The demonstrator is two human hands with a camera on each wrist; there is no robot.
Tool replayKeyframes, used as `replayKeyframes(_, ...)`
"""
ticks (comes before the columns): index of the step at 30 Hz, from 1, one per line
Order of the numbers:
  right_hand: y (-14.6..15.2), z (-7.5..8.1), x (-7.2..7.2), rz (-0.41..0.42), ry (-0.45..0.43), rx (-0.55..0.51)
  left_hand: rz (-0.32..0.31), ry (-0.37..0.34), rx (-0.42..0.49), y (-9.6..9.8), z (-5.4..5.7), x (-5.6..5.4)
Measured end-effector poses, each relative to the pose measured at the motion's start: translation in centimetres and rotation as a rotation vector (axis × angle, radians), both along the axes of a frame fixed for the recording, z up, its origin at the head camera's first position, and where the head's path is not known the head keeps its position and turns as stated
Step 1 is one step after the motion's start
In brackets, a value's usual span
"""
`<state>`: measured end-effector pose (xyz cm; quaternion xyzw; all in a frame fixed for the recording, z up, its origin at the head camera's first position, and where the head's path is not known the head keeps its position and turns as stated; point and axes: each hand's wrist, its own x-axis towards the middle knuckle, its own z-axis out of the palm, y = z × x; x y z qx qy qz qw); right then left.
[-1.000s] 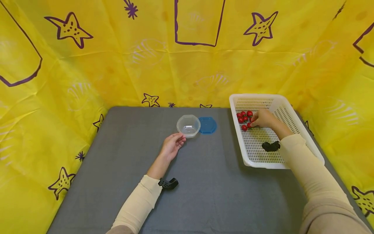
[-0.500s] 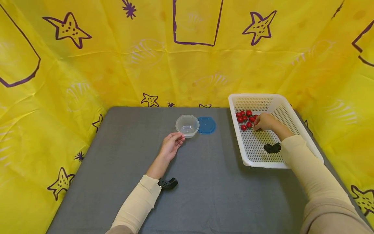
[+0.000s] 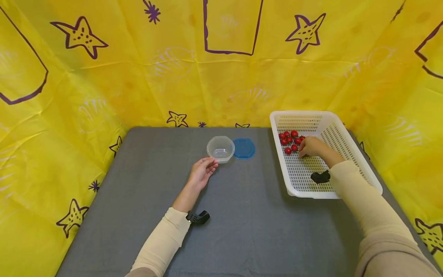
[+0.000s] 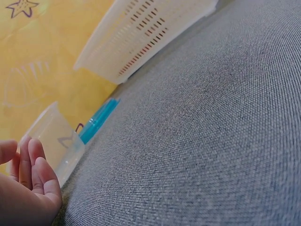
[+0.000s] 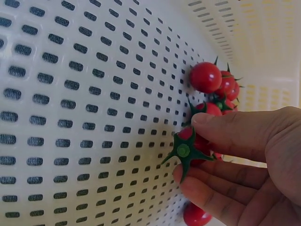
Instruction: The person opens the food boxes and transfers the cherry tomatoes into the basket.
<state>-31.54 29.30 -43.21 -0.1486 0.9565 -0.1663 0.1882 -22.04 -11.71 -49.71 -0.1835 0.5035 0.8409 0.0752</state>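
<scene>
In the head view, my left hand is at the near rim of a clear plastic container, its thumb and fingertips pinching that rim. The left wrist view shows the curled fingers against the container's wall. My right hand reaches down into a white perforated basket. Up close, its thumb and fingers pinch a cherry tomato with a green star-shaped calyx turned to the camera. Several other cherry tomatoes lie beside it in the basket's far left part.
A blue lid lies flat just right of the container. The grey tabletop ends at a yellow patterned curtain at the back and sides. The basket's raised wall surrounds the tomatoes.
My right hand has moved slightly right and nearer within the basket, uncovering more tomatoes. My left hand stays at the container's rim. The whole view has drifted slightly.
</scene>
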Motion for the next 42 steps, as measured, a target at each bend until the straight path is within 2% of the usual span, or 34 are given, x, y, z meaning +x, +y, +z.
replayKeyframes(4, -0.1, -0.2, 0.1, 0.007, 0.008, 0.003, -0.002, -0.007, -0.004, 0.1, -0.1, 0.0)
replayKeyframes(24, 0.2, -0.3, 0.7, -0.064, -0.066, -0.006, -0.024, -0.021, -0.03, 0.1, -0.1, -0.1)
replayKeyframes(34, 0.6, 0.9, 0.8, -0.091, -0.03, 0.02, -0.041, -0.021, -0.014, 0.0, -0.1, -0.2)
replayKeyframes(42, 0.4, 2.5, 1.3, -0.045, 0.048, 0.007, -0.058, -0.034, -0.013, -0.3, 0.0, -0.1)
